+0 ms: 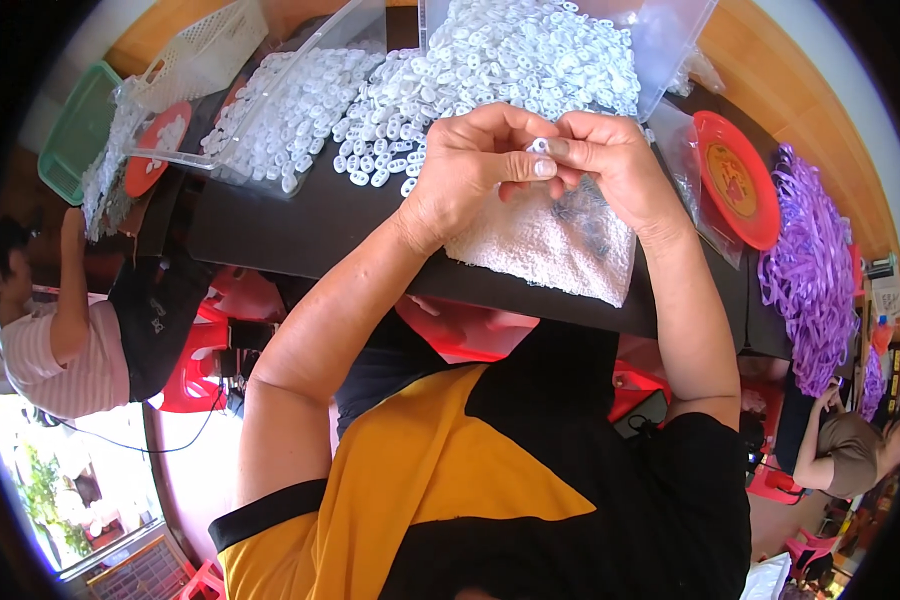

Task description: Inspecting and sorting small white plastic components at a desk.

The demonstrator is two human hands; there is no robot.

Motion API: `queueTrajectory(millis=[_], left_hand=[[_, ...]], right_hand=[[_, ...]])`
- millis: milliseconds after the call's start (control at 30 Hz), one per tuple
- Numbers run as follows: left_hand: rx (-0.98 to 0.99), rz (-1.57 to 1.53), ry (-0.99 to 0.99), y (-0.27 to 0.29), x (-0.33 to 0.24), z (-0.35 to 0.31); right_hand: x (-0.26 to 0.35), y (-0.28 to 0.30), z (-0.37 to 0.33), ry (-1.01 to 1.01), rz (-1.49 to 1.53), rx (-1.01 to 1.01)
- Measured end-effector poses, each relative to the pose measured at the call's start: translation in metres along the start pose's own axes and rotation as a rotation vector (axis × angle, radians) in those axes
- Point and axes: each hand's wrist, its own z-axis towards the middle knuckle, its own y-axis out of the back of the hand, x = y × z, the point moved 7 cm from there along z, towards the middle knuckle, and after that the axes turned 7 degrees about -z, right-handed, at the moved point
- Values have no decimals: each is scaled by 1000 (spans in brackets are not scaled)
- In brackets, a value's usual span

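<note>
Over the near edge of the dark table, my left hand (470,170) and my right hand (610,155) meet with fingertips pinched together. Between them shows a small white plastic piece (540,146) with a dark spot on it, partly hidden by the thumbs and fingers. Beneath the hands lies a white terry cloth (545,250), with some small clear or greyish bits on it that I cannot make out. Just beyond is a heap of small white oval pieces with holes (530,60), spilling toward my left hand.
A clear plastic bin (195,160) with more white ovals lies at the left, near a green tray (78,130) and a white basket (205,55). At the right are a red plate (760,215) and a bundle of purple ribbons (810,270). People sit at both sides.
</note>
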Motion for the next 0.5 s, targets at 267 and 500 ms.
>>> queueTrajectory(millis=[267,500], left_hand=[[-30,60,-51,5,0,-4],[-66,195,-111,3,-9,-8]], right_hand=[[3,-9,-4,-69,132,-27],[1,-13,-6,-75,189,-8]])
